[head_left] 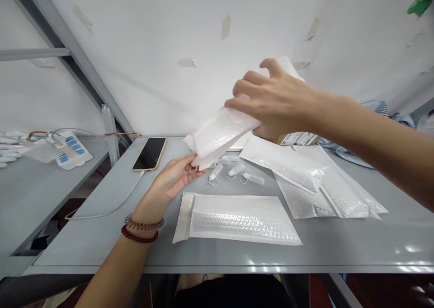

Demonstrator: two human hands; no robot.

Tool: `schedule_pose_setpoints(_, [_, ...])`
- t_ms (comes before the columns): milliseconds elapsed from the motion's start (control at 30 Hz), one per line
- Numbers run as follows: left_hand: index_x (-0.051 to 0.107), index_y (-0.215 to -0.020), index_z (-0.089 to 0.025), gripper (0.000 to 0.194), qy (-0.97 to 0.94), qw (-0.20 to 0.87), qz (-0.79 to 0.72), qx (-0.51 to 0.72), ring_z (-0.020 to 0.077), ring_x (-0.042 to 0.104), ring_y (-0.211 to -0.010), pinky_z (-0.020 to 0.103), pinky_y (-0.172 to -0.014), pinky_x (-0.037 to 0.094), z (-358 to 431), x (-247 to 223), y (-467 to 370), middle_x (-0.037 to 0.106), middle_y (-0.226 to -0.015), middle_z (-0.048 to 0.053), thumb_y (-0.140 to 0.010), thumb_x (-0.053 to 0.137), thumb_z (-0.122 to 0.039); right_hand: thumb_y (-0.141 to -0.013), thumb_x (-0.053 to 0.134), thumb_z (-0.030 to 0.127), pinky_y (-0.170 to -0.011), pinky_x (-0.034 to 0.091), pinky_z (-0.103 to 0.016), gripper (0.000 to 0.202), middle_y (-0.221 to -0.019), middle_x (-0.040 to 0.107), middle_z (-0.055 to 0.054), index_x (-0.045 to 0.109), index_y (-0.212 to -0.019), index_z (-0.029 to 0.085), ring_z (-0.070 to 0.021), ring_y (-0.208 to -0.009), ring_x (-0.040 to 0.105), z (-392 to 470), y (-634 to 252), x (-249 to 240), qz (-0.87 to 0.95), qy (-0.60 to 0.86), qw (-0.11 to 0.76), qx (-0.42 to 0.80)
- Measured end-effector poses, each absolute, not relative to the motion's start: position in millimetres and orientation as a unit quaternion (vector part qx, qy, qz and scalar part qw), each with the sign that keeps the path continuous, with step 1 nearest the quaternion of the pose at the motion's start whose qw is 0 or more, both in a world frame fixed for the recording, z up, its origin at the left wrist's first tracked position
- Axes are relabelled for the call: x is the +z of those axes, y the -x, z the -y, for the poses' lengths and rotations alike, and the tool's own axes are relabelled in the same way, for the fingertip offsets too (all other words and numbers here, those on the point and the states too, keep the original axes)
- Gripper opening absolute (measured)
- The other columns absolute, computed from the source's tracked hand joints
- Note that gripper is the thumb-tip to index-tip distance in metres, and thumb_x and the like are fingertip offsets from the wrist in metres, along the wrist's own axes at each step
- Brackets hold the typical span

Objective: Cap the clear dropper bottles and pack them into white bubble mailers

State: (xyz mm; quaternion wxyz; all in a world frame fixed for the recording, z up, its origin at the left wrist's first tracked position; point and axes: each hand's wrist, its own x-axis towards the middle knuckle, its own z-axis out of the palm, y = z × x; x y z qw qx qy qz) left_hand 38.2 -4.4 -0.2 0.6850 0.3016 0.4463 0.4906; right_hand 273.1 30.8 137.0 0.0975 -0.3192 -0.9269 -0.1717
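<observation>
A white bubble mailer is held tilted above the table between both hands. My left hand pinches its lower left corner with the thumb on top; the other fingers reach beneath. From above, my right hand grips the upper part, fingers curled and partly hiding it. Small translucent dropper bottles with looped cap straps lie under and beside the mailer, several of them, some covered. Another bubble mailer lies flat in front, its folded flap at the left.
More bubble mailers overlap in a pile at the right, before a cardboard box and blue cloth. A phone with a white cable is at the left. A power strip sits on the adjoining surface.
</observation>
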Motion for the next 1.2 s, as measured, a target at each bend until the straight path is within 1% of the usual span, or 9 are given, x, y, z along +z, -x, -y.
schedule_pose_setpoints(100, [0.070, -0.068, -0.008, 0.019, -0.331, 0.702, -0.430, 0.460, 0.0124, 0.064, -0.055, 0.020, -0.057, 0.056, 8.2, 1.2, -38.3, 0.067, -0.062, 0.008, -0.084, 0.061, -0.014, -0.071, 0.068, 0.043, -0.101, 0.027, -0.058, 0.047, -0.118, 0.056, -0.003, 0.057, -0.115, 0.032, -0.0365, -0.121, 0.044, -32.3, -299.0, 131.6, 0.922, 0.345, 0.111, -0.135])
schedule_pose_setpoints(167, [0.072, -0.071, -0.008, 0.016, -0.348, 0.708, -0.420, 0.449, 0.0118, 0.064, -0.056, 0.020, -0.060, 0.056, 10.6, 2.0, -39.0, 0.068, -0.065, 0.008, -0.083, 0.063, -0.014, -0.070, 0.068, 0.039, -0.102, 0.024, -0.057, 0.051, -0.119, 0.056, -0.007, 0.054, -0.118, 0.031, -0.0358, -0.115, 0.046, -32.0, -317.8, 124.9, 0.915, 0.359, 0.108, -0.146])
schedule_pose_setpoints(333, [0.075, -0.078, -0.012, 0.010, -0.369, 0.713, -0.391, 0.450, 0.0108, 0.064, -0.059, 0.021, -0.065, 0.055, 16.7, 3.5, -41.3, 0.067, -0.067, 0.004, -0.081, 0.066, -0.016, -0.073, 0.064, 0.035, -0.096, 0.032, -0.053, 0.059, -0.120, 0.057, -0.015, 0.045, -0.129, 0.026, -0.0344, -0.111, 0.051, -27.0, -358.5, 103.1, 0.907, 0.390, 0.116, -0.114])
schedule_pose_setpoints(467, [0.074, -0.075, -0.014, 0.014, -0.377, 0.710, -0.362, 0.473, 0.0078, 0.057, -0.055, 0.017, -0.053, 0.049, 19.6, 5.8, -40.3, 0.065, -0.068, 0.003, -0.082, 0.065, -0.022, -0.075, 0.064, 0.032, -0.094, 0.039, -0.047, 0.059, -0.128, 0.054, -0.014, 0.045, -0.130, 0.027, -0.0326, -0.116, 0.051, -17.7, -382.3, 88.2, 0.877, 0.440, 0.188, -0.034])
schedule_pose_setpoints(600, [0.073, -0.072, -0.013, 0.013, -0.392, 0.716, -0.348, 0.461, 0.0062, 0.050, -0.054, 0.014, -0.043, 0.039, 21.5, 7.1, -38.9, 0.062, -0.071, 0.003, -0.078, 0.068, -0.023, -0.073, 0.069, 0.027, -0.105, 0.035, -0.042, 0.058, -0.137, 0.047, -0.010, 0.047, -0.126, 0.034, -0.0292, -0.127, 0.045, -8.6, -400.8, 73.9, 0.849, 0.447, 0.264, 0.102])
schedule_pose_setpoints(700, [0.072, -0.068, -0.012, 0.016, -0.414, 0.729, -0.341, 0.426, 0.0049, 0.046, -0.052, 0.014, -0.043, 0.036, 23.8, 8.4, -40.2, 0.060, -0.069, 0.002, -0.078, 0.069, -0.024, -0.070, 0.072, 0.030, -0.107, 0.034, -0.042, 0.058, -0.137, 0.046, -0.009, 0.048, -0.123, 0.038, -0.0292, -0.128, 0.044, -3.5, -407.4, 66.1, 0.823, 0.440, 0.299, 0.197])
schedule_pose_setpoints(867, [0.072, -0.072, -0.013, 0.016, -0.432, 0.731, -0.343, 0.401, 0.0036, 0.041, -0.049, 0.015, -0.044, 0.034, 26.1, 9.0, -42.4, 0.058, -0.067, 0.001, -0.078, 0.069, -0.027, -0.067, 0.071, 0.046, -0.093, 0.045, -0.042, 0.070, -0.127, 0.056, -0.013, 0.044, -0.130, 0.035, -0.0321, -0.118, 0.053, 3.7, -403.3, 65.8, 0.786, 0.440, 0.323, 0.291])
schedule_pose_setpoints(1033, [0.071, -0.071, -0.013, 0.015, -0.430, 0.726, -0.342, 0.414, 0.0054, 0.047, -0.052, 0.016, -0.045, 0.037, 25.1, 6.8, -42.1, 0.061, -0.068, 0.001, -0.077, 0.071, -0.027, -0.067, 0.072, 0.046, -0.094, 0.045, -0.042, 0.065, -0.128, 0.055, -0.013, 0.047, -0.126, 0.034, -0.0312, -0.119, 0.053, 4.5, -398.5, 66.3, 0.782, 0.425, 0.326, 0.318])
schedule_pose_setpoints(1200, [0.073, -0.076, -0.014, 0.014, -0.446, 0.678, -0.310, 0.495, 0.0088, 0.055, -0.052, 0.020, -0.047, 0.045, 31.3, 12.4, -45.0, 0.066, -0.070, 0.003, -0.071, 0.075, -0.027, -0.068, 0.073, 0.037, -0.104, 0.037, -0.045, 0.063, -0.128, 0.055, -0.007, 0.049, -0.126, 0.037, -0.0284, -0.122, 0.050, -2.1, -401.5, 57.2, 0.815, 0.438, 0.280, 0.257])
